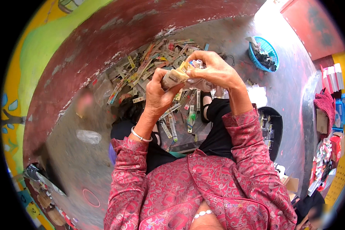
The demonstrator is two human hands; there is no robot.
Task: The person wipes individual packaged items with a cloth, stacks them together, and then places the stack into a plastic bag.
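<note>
My left hand (160, 90) and my right hand (212, 69) are raised together in front of me. Both grip a small tan bundle of flat paper strips (174, 78), the left from below, the right from above. A bit of crumpled clear plastic (203, 83) hangs under my right hand. Below the hands a heap of narrow paper strips (149, 65) lies spread on the grey floor. A silver bangle (141, 136) circles my left wrist. My sleeves are red with a paisley pattern.
A blue plastic basket (270, 50) with dark items stands at the upper right. A black tray (276, 126) with strips sits by my right elbow. A dark red curved wall (103, 42) runs behind the heap. Boxes and packets (333, 115) crowd the right edge.
</note>
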